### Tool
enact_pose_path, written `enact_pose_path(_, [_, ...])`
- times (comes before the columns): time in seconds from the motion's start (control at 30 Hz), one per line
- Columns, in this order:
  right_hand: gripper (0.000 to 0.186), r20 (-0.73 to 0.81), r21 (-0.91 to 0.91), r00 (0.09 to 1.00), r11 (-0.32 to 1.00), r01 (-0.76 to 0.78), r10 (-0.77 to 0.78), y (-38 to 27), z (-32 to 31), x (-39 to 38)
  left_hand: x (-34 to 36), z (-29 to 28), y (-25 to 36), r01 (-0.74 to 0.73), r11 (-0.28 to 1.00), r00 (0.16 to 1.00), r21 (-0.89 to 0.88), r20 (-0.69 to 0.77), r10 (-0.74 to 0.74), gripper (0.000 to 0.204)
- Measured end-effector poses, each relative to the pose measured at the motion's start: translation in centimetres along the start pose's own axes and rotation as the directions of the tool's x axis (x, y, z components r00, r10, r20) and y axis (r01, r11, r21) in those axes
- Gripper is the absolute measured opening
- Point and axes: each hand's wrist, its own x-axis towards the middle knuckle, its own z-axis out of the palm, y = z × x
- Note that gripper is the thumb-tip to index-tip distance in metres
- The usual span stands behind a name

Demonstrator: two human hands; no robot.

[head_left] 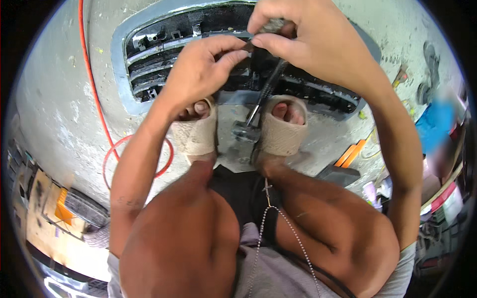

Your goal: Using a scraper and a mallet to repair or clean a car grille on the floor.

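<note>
A car grille (120, 62) with a grey frame and black slats lies on the floor in front of my feet. Over its middle, my left hand (201, 69) pinches a small dark piece (249, 46) between thumb and forefinger. My right hand (318, 44) meets it from the other side, thumb and fingertips closed at the same piece. A mottled greyish lump (272, 26) sits in the curl of my right fingers; its kind is unclear. Below that hand, a hammer-like tool (268, 89) with a dark shaft slants down, its blunt end between my sandals.
A red hose (92, 74) runs down the left side and loops near my left forearm. My sandalled feet (196, 131) stand close to the grille's near edge. Orange bars (351, 153) and a blue item (436, 121) lie on the right. A wooden board (44, 213) is at lower left.
</note>
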Motion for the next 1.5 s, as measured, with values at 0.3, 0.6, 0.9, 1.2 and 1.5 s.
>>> enact_pose_path(0.3, [0.024,0.141,-0.272,0.930,0.889,0.367,-0.341,3.8,6.1,-3.0,-1.9,-3.5,-2.1,0.045,0.901,0.954,-0.430,-0.250,-0.167,0.010])
enact_pose_path(0.6, [0.015,0.268,-0.542,0.909,0.730,0.417,-0.320,3.4,12.5,-7.5,0.2,-1.7,1.5,0.290,0.885,0.933,-0.364,-0.098,-0.347,0.012])
enact_pose_path(0.9, [0.020,0.376,-0.451,0.926,0.873,0.187,-0.004,0.7,10.5,-10.9,1.9,0.9,0.9,0.330,0.934,0.943,-0.138,0.005,-0.332,0.014])
enact_pose_path(1.2, [0.028,0.181,-0.074,0.893,0.911,-0.405,0.412,-0.4,5.8,-13.8,2.5,-1.3,-1.1,0.194,0.970,0.971,-0.145,0.173,-0.168,0.017])
enact_pose_path(1.5, [0.025,0.195,0.019,0.859,0.874,-0.486,0.474,0.2,8.7,-18.4,-3.6,-8.1,-5.3,0.153,0.961,0.970,-0.230,-0.153,-0.191,0.019])
